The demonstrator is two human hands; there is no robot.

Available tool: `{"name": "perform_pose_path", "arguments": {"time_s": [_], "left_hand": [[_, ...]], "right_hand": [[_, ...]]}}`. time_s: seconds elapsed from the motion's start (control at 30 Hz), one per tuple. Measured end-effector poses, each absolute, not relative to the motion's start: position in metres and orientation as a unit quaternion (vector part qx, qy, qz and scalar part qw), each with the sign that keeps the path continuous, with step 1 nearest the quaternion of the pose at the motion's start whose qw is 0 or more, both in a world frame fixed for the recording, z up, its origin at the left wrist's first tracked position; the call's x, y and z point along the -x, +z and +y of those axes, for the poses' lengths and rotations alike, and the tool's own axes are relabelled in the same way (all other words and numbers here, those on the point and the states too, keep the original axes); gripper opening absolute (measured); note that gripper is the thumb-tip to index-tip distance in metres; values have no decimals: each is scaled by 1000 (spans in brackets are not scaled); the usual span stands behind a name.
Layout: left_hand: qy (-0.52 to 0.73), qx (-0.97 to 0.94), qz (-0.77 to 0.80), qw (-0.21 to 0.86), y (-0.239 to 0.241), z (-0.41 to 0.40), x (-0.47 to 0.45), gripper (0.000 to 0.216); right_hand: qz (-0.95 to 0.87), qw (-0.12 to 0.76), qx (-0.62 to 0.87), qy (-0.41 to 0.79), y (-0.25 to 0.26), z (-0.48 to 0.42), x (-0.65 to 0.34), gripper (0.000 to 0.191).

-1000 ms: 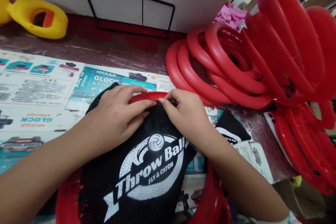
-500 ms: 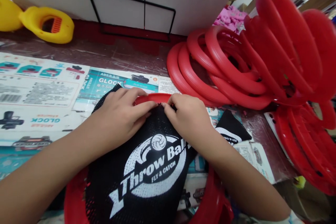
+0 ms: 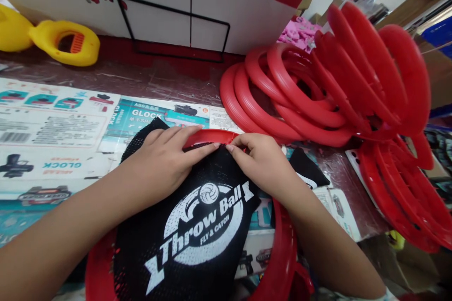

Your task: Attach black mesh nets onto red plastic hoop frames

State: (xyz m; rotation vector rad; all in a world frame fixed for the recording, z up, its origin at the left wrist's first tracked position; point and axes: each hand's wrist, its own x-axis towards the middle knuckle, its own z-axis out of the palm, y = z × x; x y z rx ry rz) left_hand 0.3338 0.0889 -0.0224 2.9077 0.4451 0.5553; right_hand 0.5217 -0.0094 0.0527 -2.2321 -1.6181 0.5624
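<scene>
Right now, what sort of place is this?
Probably a toy assembly workshop: red rings are piled on the right, a black mesh printed "Throw Ball" lies under both hands, and yellow plastic pieces sit on the table.

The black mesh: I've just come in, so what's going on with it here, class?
A person has both hands on the black mesh, which lies across a red ring, its "Throw Ball" print facing up. The left hand rests on it, thumb along the top edge; the right hand pinches that edge by the ring's far rim. Whether it is fastened there can't be told. More red rings are piled to the right.
</scene>
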Motion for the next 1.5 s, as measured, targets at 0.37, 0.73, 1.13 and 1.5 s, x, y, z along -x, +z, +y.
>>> {"name": "perform_pose_path", "arguments": {"time_s": [0.37,0.73,1.13,1.5], "left_hand": [[135,-974,166,74,-20,88,-329,51],[152,-970,183,53,-27,88,-329,50],[147,-964,201,92,-5,94,-323,42],[62,-950,306,-23,4,96,-317,50]], "right_hand": [[-571,163,791,150,42,0,-524,20],[-570,151,793,150,40,3,-527,19],[-604,107,771,170,59,-12,-515,11],[-621,43,767,156,55,-15,-500,18]]}}
